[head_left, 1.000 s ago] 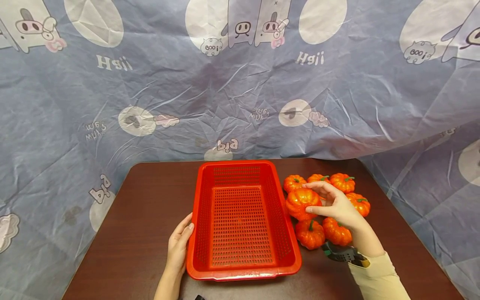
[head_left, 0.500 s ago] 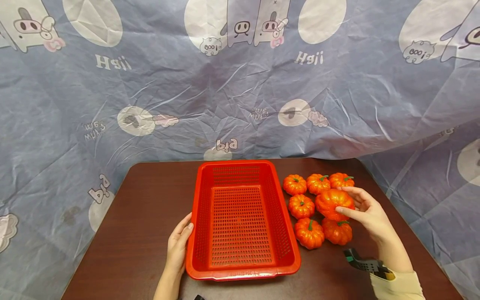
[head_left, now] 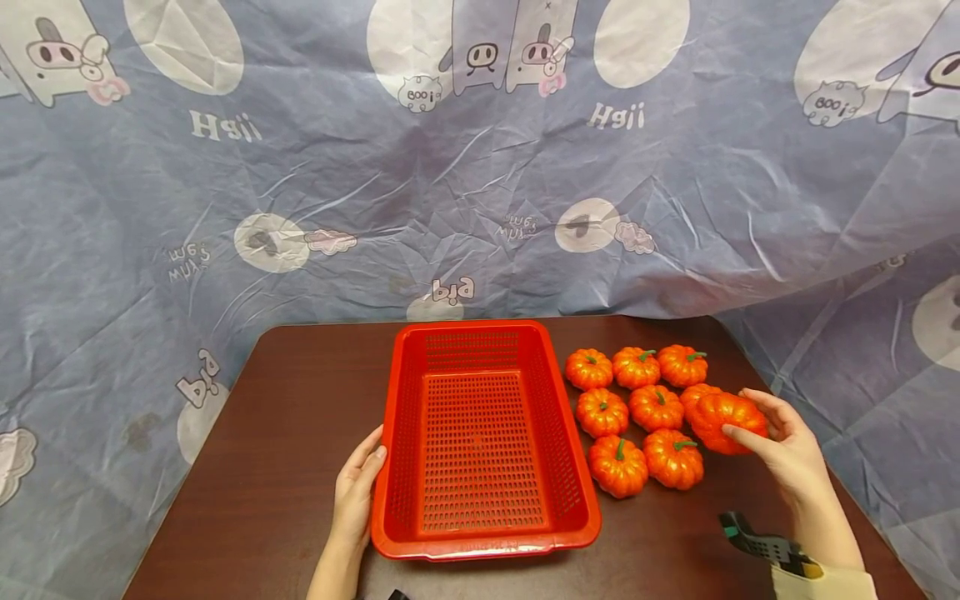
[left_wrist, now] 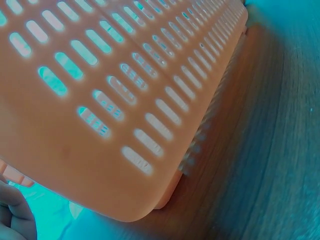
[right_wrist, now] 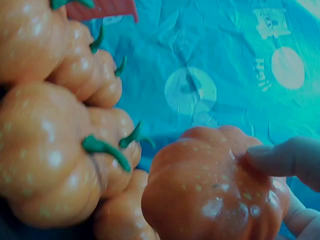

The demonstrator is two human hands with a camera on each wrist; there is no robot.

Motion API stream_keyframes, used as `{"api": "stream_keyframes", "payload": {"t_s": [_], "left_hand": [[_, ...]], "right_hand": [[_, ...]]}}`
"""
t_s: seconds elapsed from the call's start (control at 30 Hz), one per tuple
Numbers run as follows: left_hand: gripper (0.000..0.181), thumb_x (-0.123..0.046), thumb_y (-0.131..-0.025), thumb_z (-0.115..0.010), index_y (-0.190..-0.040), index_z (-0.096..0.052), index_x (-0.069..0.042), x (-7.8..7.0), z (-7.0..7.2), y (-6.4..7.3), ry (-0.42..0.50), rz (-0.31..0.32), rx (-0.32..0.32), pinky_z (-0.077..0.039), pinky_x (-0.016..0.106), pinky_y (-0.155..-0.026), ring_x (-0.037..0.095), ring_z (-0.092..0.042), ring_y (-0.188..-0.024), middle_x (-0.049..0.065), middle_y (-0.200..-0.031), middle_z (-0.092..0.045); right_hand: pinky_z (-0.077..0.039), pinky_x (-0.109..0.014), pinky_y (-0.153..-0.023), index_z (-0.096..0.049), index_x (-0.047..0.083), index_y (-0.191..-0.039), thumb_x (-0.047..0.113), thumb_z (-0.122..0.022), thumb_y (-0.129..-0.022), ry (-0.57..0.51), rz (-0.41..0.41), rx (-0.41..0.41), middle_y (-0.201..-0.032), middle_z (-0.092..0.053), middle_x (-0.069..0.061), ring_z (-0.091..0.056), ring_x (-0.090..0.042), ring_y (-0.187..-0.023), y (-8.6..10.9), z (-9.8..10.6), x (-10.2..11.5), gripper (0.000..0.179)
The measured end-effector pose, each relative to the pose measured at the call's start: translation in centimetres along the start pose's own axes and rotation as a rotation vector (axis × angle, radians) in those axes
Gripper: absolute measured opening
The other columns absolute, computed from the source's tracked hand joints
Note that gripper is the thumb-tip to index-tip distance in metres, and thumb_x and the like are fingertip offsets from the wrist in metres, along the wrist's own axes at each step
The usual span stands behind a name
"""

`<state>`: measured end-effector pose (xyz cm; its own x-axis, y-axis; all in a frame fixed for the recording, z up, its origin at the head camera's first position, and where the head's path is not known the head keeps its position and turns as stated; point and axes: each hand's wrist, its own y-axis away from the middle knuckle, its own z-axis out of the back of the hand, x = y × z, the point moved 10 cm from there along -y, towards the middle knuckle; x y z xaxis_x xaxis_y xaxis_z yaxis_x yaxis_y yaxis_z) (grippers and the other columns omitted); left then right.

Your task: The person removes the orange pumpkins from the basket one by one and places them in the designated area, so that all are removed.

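Note:
On the right of the head view my right hand (head_left: 795,446) grips a small orange pumpkin (head_left: 727,423), thumb on the near side and fingers around the far side. That pumpkin overlaps another pumpkin (head_left: 697,398) behind it. In the right wrist view, the thumb and fingers press against the held pumpkin (right_wrist: 215,185), and its stem is out of sight. My left hand (head_left: 356,492) holds the left rim of a red plastic basket (head_left: 487,548), thumb at the edge. The left wrist view shows the basket's slotted outer wall (left_wrist: 65,150) and part of the hand (left_wrist: 15,212).
Several more pumpkins with green stems, among them a near one (head_left: 618,467) and a far one (head_left: 682,365), stand in rows right of the basket. The brown table (head_left: 300,417) ends at a printed cloth backdrop (head_left: 375,208).
My right hand has carried the pumpkin rightward, from near the basket's right rim across the rows to their right side, uncovering pumpkins beneath its path. The left hand and basket have stayed put.

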<state>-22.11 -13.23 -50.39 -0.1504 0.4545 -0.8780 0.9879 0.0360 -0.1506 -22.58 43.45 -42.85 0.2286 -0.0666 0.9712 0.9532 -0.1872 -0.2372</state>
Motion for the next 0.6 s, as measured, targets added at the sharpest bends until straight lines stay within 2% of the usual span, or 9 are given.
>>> {"api": "stream_keyframes", "payload": {"t_s": [0.17,0.4,0.6], "left_hand": [[0.044,-0.009,-0.099,-0.045,-0.139,-0.035,0.007,0.0,-0.1,0.0,-0.004,0.005,0.004,-0.053,0.031,-0.078,0.017,-0.062,-0.096,0.011,-0.115,-0.062],[0.044,-0.009,-0.099,-0.045,-0.14,-0.035,0.006,0.1,0.0,0.0,-0.002,0.007,0.002,-0.053,0.031,-0.078,0.017,-0.062,-0.095,0.009,-0.114,-0.063],[0.044,-0.009,-0.099,-0.045,-0.14,-0.035,0.007,0.1,0.1,0.1,-0.002,0.01,-0.003,-0.053,0.031,-0.077,0.017,-0.062,-0.094,0.008,-0.112,-0.064]], "right_hand": [[-0.046,-0.008,-0.07,-0.056,0.022,-0.125,-0.009,-0.067,-0.08,0.035,-0.049,-0.052,-0.111,-0.058,0.017,-0.055,0.003,-0.091,0.8,1.6,-0.5,0.056],[-0.044,-0.007,-0.068,-0.059,0.027,-0.118,-0.01,-0.068,-0.079,0.043,-0.105,-0.109,-0.103,-0.059,0.021,-0.054,0.006,-0.087,1.7,2.6,-1.1,0.055],[-0.043,-0.006,-0.066,-0.059,0.027,-0.118,-0.005,-0.073,-0.076,0.156,-0.136,-0.176,-0.099,-0.059,0.023,-0.053,0.007,-0.085,1.8,4.3,-3.0,0.055]]}}
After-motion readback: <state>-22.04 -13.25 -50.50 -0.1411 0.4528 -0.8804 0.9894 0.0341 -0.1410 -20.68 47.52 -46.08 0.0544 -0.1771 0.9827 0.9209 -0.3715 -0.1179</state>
